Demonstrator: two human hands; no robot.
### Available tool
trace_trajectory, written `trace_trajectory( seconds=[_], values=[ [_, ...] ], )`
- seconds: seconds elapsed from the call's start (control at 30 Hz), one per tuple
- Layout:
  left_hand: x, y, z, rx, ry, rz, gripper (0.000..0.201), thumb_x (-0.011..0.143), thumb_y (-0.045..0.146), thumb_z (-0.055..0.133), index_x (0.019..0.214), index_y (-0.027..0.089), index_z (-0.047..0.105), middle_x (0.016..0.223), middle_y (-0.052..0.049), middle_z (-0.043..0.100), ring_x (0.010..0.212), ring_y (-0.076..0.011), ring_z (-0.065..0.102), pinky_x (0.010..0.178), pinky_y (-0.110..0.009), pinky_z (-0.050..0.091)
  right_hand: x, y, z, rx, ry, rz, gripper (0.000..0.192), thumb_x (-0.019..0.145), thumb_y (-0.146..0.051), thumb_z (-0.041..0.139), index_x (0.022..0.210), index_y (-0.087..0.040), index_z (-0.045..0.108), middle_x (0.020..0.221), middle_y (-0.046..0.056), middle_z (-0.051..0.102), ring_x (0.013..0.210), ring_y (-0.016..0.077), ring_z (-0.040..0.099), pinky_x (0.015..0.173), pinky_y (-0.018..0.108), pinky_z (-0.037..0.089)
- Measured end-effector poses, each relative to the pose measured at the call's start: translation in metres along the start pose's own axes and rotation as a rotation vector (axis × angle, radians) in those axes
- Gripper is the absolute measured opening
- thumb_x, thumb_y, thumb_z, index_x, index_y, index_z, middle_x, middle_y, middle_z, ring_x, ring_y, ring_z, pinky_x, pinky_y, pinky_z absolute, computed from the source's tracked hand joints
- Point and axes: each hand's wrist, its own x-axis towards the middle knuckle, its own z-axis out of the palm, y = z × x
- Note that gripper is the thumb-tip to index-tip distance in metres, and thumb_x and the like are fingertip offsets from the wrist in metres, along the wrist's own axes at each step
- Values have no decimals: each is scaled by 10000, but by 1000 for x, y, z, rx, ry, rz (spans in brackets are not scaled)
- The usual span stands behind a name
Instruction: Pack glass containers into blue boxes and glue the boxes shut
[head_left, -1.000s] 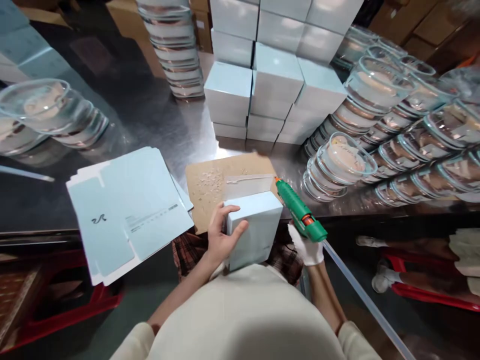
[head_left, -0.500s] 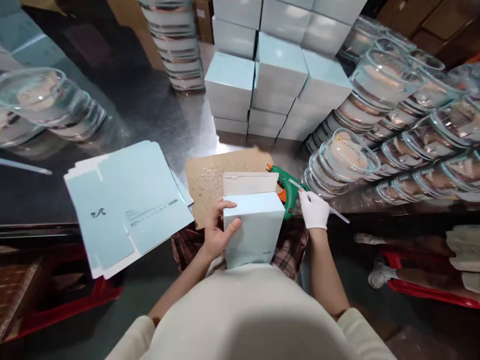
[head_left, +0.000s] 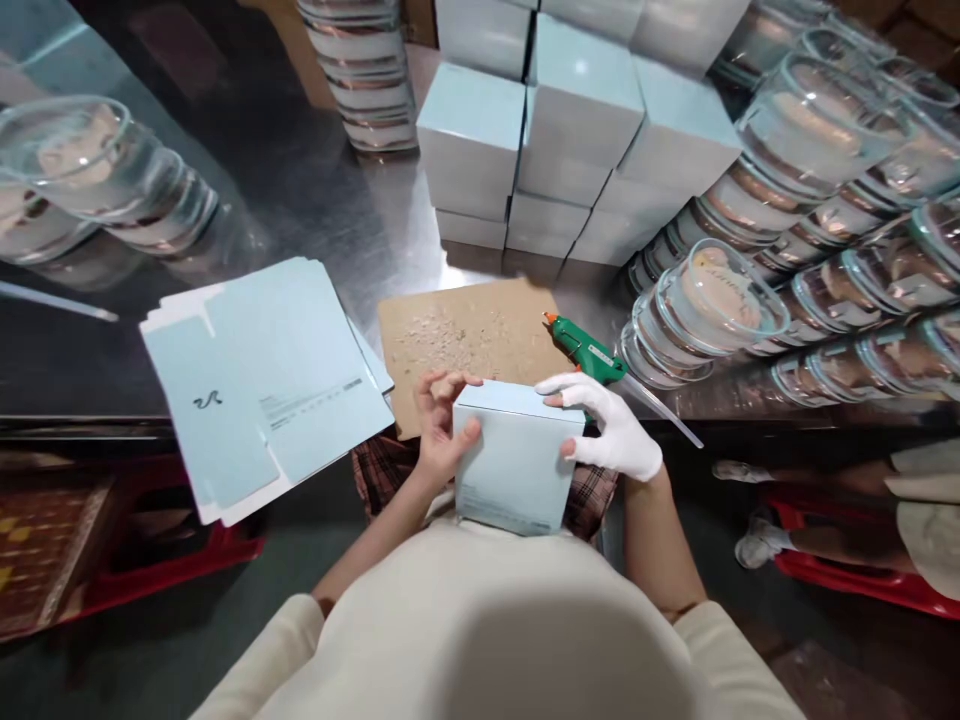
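- The bare left hand point(head_left: 439, 430) clasps the left side of a pale blue cardboard box point(head_left: 514, 455), thumb pressed on its near face and fingers curled over the top left corner.
- The right hand point(head_left: 611, 430), in a white cloth glove, grips the same box from the right: fingers spread flat over the top right edge, thumb on the right side.
- Both hands are thus closed on the box, which sits between them with its top flap down, held against the person's lap at the near edge of the steel table point(head_left: 315, 215).
- Just beyond the right hand lies a green glue gun with an orange tip point(head_left: 585, 350), resting on the table and apart from the glove; a clear glue stick trails from its back end.
- Directly beyond the held box lies a brown cardboard sheet flecked with dried glue point(head_left: 465, 335).
- Left of the left hand, a stack of flat, unfolded pale blue carton blanks point(head_left: 266, 380) overhangs the table edge.
- Farther beyond the grip stands a pile of finished pale blue boxes point(head_left: 562, 120).
- Right of the right hand, rows of clear glass bowls point(head_left: 765, 230) lie nested on their sides; more glass bowls point(head_left: 90, 190) lie far to the left.
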Motion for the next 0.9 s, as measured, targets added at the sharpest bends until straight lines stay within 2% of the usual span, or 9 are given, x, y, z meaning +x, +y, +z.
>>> trace_trajectory(
  seconds=[0.13,0.37,0.47,0.53,0.57,0.67,0.73,0.83,0.9],
  values=[
    [1,5,-11,131,-63,-13,337,923,561,740,975,231,695,1152,-83,645,1141,-271,689,1026,-456,540,8,-9,2,-227,-75,-121,311,1022,-379,670,1307,-263,718,1350,134,690,1242,237,680,1097,434,561],
    [5,11,-7,115,-94,19,294,951,524,719,969,232,694,1101,-79,695,1122,-252,694,1027,-454,549,13,-4,1,-153,-84,-88,302,1038,-391,656,1311,-294,741,1495,116,632,1365,244,634,1181,452,519],
    [16,19,-12,167,-8,104,286,949,517,725,967,235,678,1063,-57,693,1074,-233,692,1035,-458,555,-16,5,0,-63,222,109,690,851,-667,801,1415,-301,652,1620,136,507,1404,297,602,1151,480,543],
    [24,26,-18,217,101,187,232,961,467,728,986,243,671,1071,-45,687,1085,-216,681,1056,-442,544,-45,12,7,44,429,303,796,765,-776,805,1358,-264,662,1447,152,643,1199,273,711,993,432,626],
    [28,29,-19,245,154,226,213,964,447,730,993,246,667,1072,-39,683,1099,-211,676,1077,-440,533,-60,15,14,108,409,414,719,783,-779,786,1243,-231,710,1241,136,736,996,233,753,875,386,648],
    [32,29,-19,263,312,267,276,960,512,722,1023,262,624,1110,-34,667,1147,-223,673,1133,-468,498,-85,22,39,328,19,659,665,698,-737,873,1030,-169,774,906,97,782,712,197,711,700,352,630],
    [28,24,-16,192,384,213,374,951,618,689,1061,280,572,1196,-41,649,1201,-248,677,1142,-497,492,-82,21,50,336,220,656,591,684,-649,917,1019,-182,779,917,74,793,758,204,714,751,362,630],
    [17,20,-14,343,316,98,454,882,638,768,1030,262,561,1317,-78,632,1414,-307,578,1212,-524,427,-58,4,41,102,886,415,412,832,-578,819,1017,-215,760,955,40,793,845,205,728,835,352,617],
    [17,25,-15,608,196,142,573,750,606,903,1088,253,605,1454,-121,593,1582,-359,390,1303,-572,288,-38,-18,23,-148,921,227,289,908,-498,770,1014,-228,763,937,29,790,829,193,730,825,325,607]
  ],
)
